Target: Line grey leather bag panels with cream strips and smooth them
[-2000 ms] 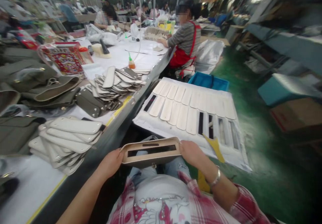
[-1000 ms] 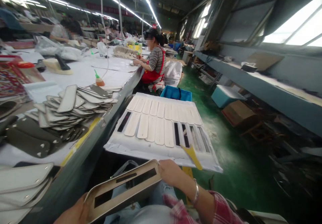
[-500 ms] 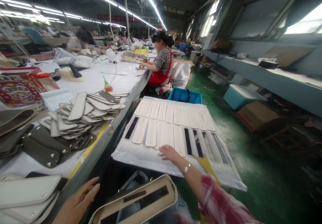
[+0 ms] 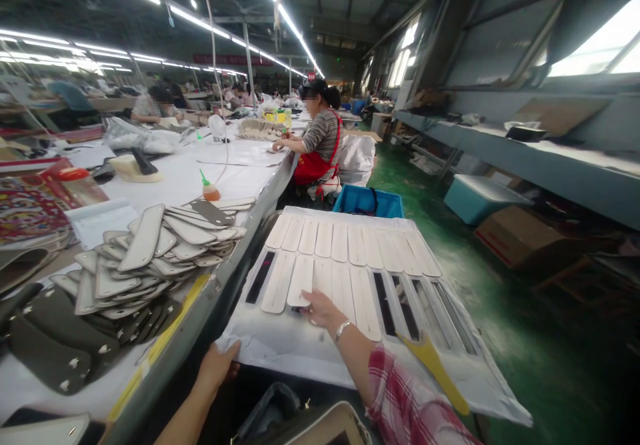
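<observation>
A second ago both hands had the bag (image 4: pixel 330 425) by its ends; now neither is on it. It sits below the board's near edge, partly cut off by the bottom of the view. Half a second ago the right hand (image 4: pixel 323 308) was over the near side of the board (image 4: pixel 280 351) with nothing in it; now its thumb and fingers are closed on the near end of a strip (image 4: pixel 301 278). That strip lies in the near row, third in from the left edge counting the dark piece (image 4: pixel 260 278) at the row's end. Its near end looks slightly raised, with a dark patch showing underneath, while the rest seems to lie on the board.

The left hand (image 4: pixel 217 365) has also changed place: open and holding nothing half a second ago, it now appears to pinch the board's near left corner, thumb and fingers on either side.

As I judge it, attention has passed from the bag to the strips: this one is picked out but not yet clear of the board, and the left hand probably steadies it. Towards the near right corner, a yellow tool (image 4: pixel 437 371) crosses the near edge, touched by neither hand.
</observation>
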Available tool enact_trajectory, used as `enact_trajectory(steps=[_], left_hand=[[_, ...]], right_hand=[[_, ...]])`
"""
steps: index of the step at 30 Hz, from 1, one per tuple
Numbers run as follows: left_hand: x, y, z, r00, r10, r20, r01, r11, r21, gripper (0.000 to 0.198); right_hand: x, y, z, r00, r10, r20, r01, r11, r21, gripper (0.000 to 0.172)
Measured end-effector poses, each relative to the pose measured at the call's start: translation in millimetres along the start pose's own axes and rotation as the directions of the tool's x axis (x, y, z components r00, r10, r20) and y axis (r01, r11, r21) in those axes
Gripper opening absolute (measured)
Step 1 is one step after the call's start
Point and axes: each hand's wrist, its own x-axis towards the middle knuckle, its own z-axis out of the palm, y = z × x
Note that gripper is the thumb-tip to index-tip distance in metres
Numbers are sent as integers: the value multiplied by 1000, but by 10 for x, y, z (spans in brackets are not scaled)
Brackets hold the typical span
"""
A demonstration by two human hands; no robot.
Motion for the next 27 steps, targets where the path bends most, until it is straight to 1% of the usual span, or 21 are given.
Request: enact_trajectory(steps=[2,3,6,8,10,12,13,15,17,19,20,22,23,25,27], left_hand=[[29,12,19,1000,3,-9,-3,1000,-4,41],[40,19,19,1000,10,-14,-10,1000,-7,37],[82,47,-21,999,35,-41,-36,999,-18,32],[129,67,-73,997,46,-62,-48,999,-24,30],[182,81,-128,995,47,-86,-50,998,-32,30],[222,90,-167,993,39,-108,-44,998,-44,31],[233,95,-174,993,37,-114,-43,998,-50,32],[227,108,-163,993,47,-106,-53,997,-55,32],[187,121,-120,994,76,-80,-80,996,-45,31],[120,125,-61,993,104,-61,-105,994,-19,29],[80,123,-35,992,111,-59,-111,994,-3,27],[-4,126,-9,990,119,-75,-117,993,25,25],[-45,142,-19,988,125,-91,-122,992,37,25],[-129,241,-104,976,169,-140,-162,985,58,31],[-250,460,-291,939,272,-211,-261,962,80,49]], right_hand=[[20,72,-73,1000,-5,12,3,985,172,28],[21,103,-100,1000,-13,15,9,970,244,28],[-37,165,-112,998,-47,30,30,908,418,25],[-128,185,-80,996,-68,57,31,870,491,26],[-234,197,-62,992,-90,92,27,847,531,32],[-309,206,-89,985,-112,133,15,817,577,38],[-321,208,-119,985,-114,133,8,791,612,39],[-278,191,-188,994,-88,59,22,720,694,38],[-153,111,-228,997,-33,-66,71,666,743,31],[7,-79,-213,989,-3,-146,113,649,753,24],[77,-223,-191,989,-6,-149,117,649,751,22],[149,-599,-146,991,-41,-130,125,648,751,21],[136,-818,-135,991,-74,-108,130,650,749,21],[-6,-1257,-157,987,-155,-44,137,662,737,21],[-279,-1621,-228,968,-246,51,140,695,705,27]])
